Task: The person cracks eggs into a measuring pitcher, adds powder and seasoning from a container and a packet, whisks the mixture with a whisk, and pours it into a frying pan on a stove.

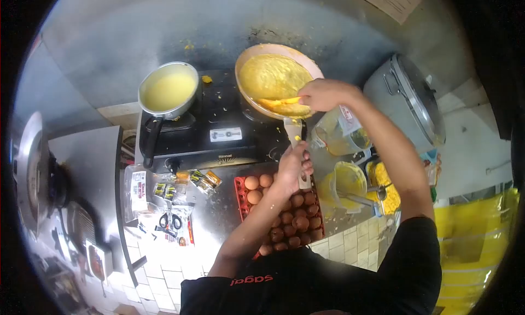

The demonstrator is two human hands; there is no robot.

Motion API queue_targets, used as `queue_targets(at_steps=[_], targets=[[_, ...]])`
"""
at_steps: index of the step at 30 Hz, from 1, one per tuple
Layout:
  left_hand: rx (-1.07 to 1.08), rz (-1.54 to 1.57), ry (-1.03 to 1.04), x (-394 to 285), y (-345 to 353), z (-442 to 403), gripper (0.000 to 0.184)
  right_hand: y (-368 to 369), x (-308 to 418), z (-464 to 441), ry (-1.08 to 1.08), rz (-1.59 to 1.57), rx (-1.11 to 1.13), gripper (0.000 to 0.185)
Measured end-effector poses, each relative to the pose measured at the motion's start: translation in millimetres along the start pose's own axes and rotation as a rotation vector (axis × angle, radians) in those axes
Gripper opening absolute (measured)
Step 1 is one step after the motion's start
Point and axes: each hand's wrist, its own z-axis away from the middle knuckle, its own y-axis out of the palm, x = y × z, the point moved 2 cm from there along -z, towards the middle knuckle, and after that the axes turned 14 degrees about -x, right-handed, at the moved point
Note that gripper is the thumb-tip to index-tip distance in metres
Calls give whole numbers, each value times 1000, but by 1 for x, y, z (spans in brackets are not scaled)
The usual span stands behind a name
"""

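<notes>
My left hand (294, 168) is wrapped round the pale handle of a frying pan (317, 69) on the right burner. Yellow egg (273, 74) covers the pan's base, its surface wrinkled and wet-looking. In my right hand (327, 94) is an orange-yellow spatula (281, 102), its blade down in the egg near the pan's front edge. Below my left hand sits a red tray (240, 190) of brown eggs (300, 223), partly covered by my forearm.
A saucepan (168, 91) of yellow liquid stands on the left burner of the black stove (219, 151). To the right are a large lidded pot (402, 96), a clear jug (336, 132) and a yellow-smeared container (350, 184). Scissors (170, 222) and packets (205, 179) lie front left.
</notes>
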Motion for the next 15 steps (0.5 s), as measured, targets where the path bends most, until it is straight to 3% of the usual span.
queue_targets(at_steps=[3,10,15], targets=[[5,11,-14,-1,0,0,15,31,-2,-45,96,-61,-157,35],[-25,9,10,1,4,1,15,27,-21,-93,470,115,-185,33],[-22,13,32,2,3,1,15,-25,-30,-73,479,270,-200,33]])
